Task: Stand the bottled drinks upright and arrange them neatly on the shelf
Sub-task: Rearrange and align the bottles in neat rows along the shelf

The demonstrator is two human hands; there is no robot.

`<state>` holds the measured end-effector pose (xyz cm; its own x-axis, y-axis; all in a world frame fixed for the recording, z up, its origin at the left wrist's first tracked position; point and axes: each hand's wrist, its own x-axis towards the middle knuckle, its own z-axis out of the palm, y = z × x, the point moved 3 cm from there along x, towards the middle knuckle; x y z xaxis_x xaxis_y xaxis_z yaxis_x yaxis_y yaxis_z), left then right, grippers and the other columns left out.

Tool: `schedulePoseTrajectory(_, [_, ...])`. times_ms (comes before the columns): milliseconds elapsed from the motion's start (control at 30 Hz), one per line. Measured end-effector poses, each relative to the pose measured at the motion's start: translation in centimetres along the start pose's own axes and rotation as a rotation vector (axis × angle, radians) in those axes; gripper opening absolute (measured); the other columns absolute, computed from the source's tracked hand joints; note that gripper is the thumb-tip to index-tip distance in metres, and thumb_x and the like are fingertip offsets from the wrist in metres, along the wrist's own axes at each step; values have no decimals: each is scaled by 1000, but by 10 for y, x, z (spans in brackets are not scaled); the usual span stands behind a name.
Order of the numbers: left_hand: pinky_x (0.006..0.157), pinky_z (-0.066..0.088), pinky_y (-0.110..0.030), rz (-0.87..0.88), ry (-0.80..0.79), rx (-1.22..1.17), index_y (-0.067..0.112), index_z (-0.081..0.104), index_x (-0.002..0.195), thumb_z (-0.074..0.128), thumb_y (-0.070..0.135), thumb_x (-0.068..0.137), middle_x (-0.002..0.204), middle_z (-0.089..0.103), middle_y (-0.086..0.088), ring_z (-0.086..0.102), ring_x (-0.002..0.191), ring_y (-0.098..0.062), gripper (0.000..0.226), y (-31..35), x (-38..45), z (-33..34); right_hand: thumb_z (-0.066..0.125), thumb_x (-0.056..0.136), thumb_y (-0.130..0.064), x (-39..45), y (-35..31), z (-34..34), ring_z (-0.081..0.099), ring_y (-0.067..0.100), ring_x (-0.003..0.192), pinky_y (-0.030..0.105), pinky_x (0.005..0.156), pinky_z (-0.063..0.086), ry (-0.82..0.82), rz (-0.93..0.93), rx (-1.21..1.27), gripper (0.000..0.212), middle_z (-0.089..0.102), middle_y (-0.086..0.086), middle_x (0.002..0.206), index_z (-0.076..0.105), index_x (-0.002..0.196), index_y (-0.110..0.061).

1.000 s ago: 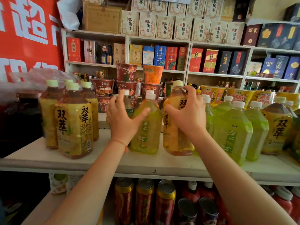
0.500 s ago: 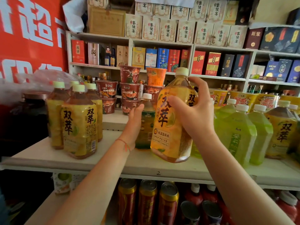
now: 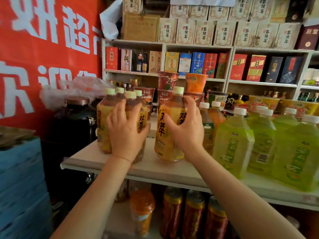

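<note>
An amber tea bottle (image 3: 170, 128), upright at the centre of the shelf (image 3: 155, 168), is gripped by the right hand (image 3: 187, 130). At its nine o'clock, the front bottle (image 3: 139, 121) of a matching cluster is clasped by the left hand (image 3: 126, 133). Green bottles (image 3: 233, 144) are seen at three o'clock.

red banner (image 3: 43, 54), boxed goods (image 3: 203, 32), perhaps noodle cups (image 3: 196, 82).
</note>
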<state>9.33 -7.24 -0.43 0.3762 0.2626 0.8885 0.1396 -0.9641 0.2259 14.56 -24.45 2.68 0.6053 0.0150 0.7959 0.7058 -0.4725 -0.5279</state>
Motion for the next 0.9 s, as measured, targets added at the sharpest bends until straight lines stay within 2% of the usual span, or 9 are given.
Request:
schedulePoseTrajectory(133, [115,32,-59,102,-20,-32,28,47,147,72,40,89,161,30,-19,29,148,-39,65,-20,-7,10,69,85,-52,6,11,39,49,19,118,32,82,48,-69,163,9,78,47,0,131,25,148,-37])
schedulePoseTrajectory(300, [116,31,-59,97,26,-98,27,46,147,70,36,91,161,30,-20,27,149,-39,62,-19,-9,14,74,85,-49,21,13,83,49,24,122,30,82,41,-158,210,-23,87,45,8,137,21,152,-34])
schedulePoseTrajectory(467, [120,24,-56,98,53,-194,22,48,146,68,24,90,160,29,-22,23,150,-40,59,-18,-10,15,67,94,-24,35,10,92,48,31,130,34,95,44,-338,308,-7,81,32,15,151,17,157,-24])
schedulePoseTrajectory(533, [120,25,-57,74,110,-287,14,56,136,66,17,89,157,32,-24,24,149,-41,47,-9,-11,9,60,96,-15,29,7,84,48,31,129,31,94,42,-366,275,-64,66,30,15,152,27,153,-19])
schedulePoseTrajectory(633, [115,37,-50,146,248,-479,3,65,111,62,9,88,142,49,-24,41,139,-38,24,19,-15,-2,58,96,-15,23,-1,62,51,21,124,24,91,41,-298,139,-158,43,36,6,149,49,139,-14])
schedulePoseTrajectory(700, [111,40,-36,164,176,-625,5,65,109,59,12,90,131,56,-17,50,128,-29,21,46,-17,2,59,96,-16,20,1,34,52,16,114,23,89,44,-177,-3,-227,31,45,3,138,59,127,-12])
schedulePoseTrajectory(767, [109,43,-36,68,9,-761,7,61,115,57,15,92,125,57,-10,52,121,-23,25,67,-15,14,59,93,-14,16,6,2,53,20,111,33,96,47,-15,-151,-349,25,52,5,129,63,117,-11])
schedulePoseTrajectory(833, [112,41,-41,-121,-247,-847,12,55,128,60,15,94,130,51,-4,46,125,-16,35,86,-13,28,60,90,-16,13,19,-31,53,27,117,45,105,42,145,-214,-534,29,55,10,129,63,118,-11])
schedulePoseTrajectory(900, [113,37,-37,-305,-515,-933,20,44,140,63,18,95,139,45,1,41,133,-16,49,109,-13,42,62,93,-26,11,37,-62,51,34,123,53,105,40,267,-171,-711,38,54,14,132,57,128,-14])
